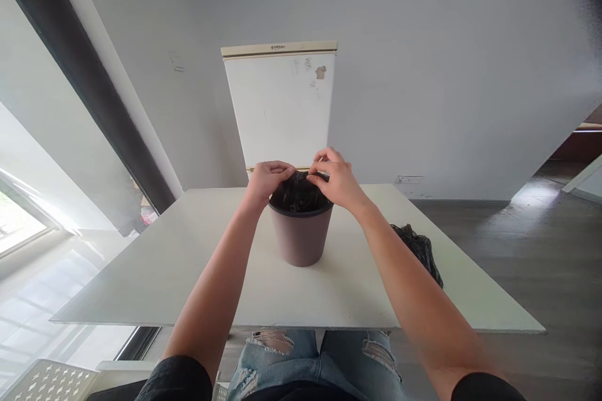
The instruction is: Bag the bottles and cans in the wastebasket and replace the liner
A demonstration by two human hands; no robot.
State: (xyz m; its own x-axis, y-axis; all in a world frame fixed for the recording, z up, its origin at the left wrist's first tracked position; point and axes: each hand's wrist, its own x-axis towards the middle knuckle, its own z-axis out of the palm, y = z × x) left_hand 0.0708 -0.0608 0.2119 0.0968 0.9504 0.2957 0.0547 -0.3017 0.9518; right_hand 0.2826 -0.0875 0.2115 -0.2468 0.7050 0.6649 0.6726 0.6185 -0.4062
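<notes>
Spanning the lower frame: pale table (207, 288). White fridge (282, 109) behind it, upper centre. Pinkish-grey bin (301, 238) upright on the table, mid-frame, black liner (300, 193) inside. Crumpled black plastic (421, 248) at lower right, partly behind my right forearm (409, 279). My left hand (267, 180) pinches the liner at the bin's rim; my right hand (335, 180) is at the liner too, fingers narrow, can't tell if gripping.

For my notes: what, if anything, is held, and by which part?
The left hand and right hand seem to pinch the bin's bag by its upper edge.
</notes>
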